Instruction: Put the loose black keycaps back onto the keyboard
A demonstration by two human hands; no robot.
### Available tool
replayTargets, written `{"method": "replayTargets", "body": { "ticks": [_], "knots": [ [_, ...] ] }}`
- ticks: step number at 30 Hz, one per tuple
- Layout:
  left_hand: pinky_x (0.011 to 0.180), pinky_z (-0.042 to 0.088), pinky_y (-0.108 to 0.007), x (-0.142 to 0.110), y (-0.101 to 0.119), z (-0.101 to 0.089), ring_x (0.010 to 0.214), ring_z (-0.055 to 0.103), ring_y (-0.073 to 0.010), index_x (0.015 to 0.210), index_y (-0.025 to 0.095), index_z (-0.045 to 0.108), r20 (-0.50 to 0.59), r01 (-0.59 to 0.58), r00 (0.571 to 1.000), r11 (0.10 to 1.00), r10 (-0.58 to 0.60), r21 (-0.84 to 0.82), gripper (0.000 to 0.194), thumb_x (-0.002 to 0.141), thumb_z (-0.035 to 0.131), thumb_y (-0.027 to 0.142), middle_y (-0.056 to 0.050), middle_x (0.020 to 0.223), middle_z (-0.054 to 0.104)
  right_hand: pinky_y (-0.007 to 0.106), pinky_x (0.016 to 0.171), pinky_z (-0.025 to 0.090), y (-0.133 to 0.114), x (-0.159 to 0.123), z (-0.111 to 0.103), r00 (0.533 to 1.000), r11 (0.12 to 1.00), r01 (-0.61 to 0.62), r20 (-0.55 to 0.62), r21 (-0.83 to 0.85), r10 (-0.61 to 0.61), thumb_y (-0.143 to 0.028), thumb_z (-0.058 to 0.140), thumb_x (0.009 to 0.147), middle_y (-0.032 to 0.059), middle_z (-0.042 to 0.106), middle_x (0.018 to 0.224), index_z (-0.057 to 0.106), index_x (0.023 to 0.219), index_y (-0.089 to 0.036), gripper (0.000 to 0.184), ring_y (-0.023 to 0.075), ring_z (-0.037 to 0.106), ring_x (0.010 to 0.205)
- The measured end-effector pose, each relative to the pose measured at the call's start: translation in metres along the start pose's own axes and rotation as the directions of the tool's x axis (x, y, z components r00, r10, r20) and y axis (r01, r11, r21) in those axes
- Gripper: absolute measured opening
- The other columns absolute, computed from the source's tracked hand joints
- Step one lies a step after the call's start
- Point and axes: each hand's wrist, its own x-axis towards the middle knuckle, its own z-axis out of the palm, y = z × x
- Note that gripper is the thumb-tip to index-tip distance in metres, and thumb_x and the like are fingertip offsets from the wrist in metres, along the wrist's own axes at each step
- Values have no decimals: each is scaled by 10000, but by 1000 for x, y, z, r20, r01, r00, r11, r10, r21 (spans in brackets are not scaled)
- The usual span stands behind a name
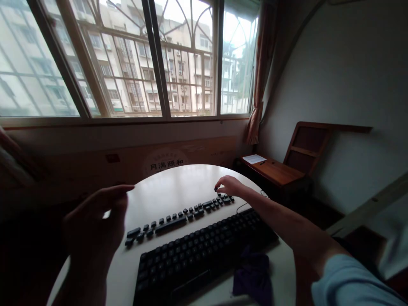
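Note:
My right hand (pixel 229 186) is over the far right part of the round white table (pixel 188 176). Its thumb and fingertips pinch a small black keycap (pixel 216 189), just above the right end of a row of loose keycaps (pixel 170 223). Nearer to me lies a black keyboard (pixel 191 250), partly under my right forearm. My left hand (pixel 98 221) is raised in dark shadow at the table's left side. Its fingers stretch to the right above the thumb, and nothing shows in them. A crumpled dark purple cloth (pixel 253 276) lies against the keyboard's front edge.
A thin black cable (pixel 242 207) curves behind the keyboard's right end. Beyond the table are a barred window (pixel 185 80) and a long printed cardboard panel (pixel 204 151). To the right stands a wooden bench (pixel 283 172) with papers (pixel 254 159) and a pen on it.

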Motion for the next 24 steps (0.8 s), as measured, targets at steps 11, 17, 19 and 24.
{"method": "replayTargets", "body": {
  "ticks": [11,17,19,24],
  "knots": [
    [556,495,-195,-82,-57,63,581,627,-109,1126,235,682,620,-248,725,954,299,-170,338,933,460,402,-35,938,712,257,808,499,49,-178,-12,998,988,66,-18,138,-64,-185,712,829,53,754,945,791,988,-200,178,169,688,856],
    [560,483,-198,-84,-64,66,532,606,-97,1067,261,717,677,-244,679,957,285,-157,308,923,472,381,-10,917,719,270,831,501,39,-189,-4,1000,1000,16,-13,10,-16,-206,711,839,38,753,1007,791,1001,-232,182,185,696,914],
    [577,489,-199,-85,-67,67,544,610,-98,1060,258,720,698,-233,662,960,274,-156,308,925,471,380,-15,928,723,269,826,497,37,-189,-4,1000,999,29,-8,-32,-29,-211,702,846,30,755,1008,793,993,-241,176,187,696,922],
    [575,496,-200,-84,-69,67,568,624,-114,1017,240,732,677,-198,690,967,255,-162,317,908,478,394,-25,893,730,247,774,478,35,-191,-4,997,992,76,24,-97,-74,-215,675,868,18,759,983,795,970,-258,163,169,694,874]
  ]
}}
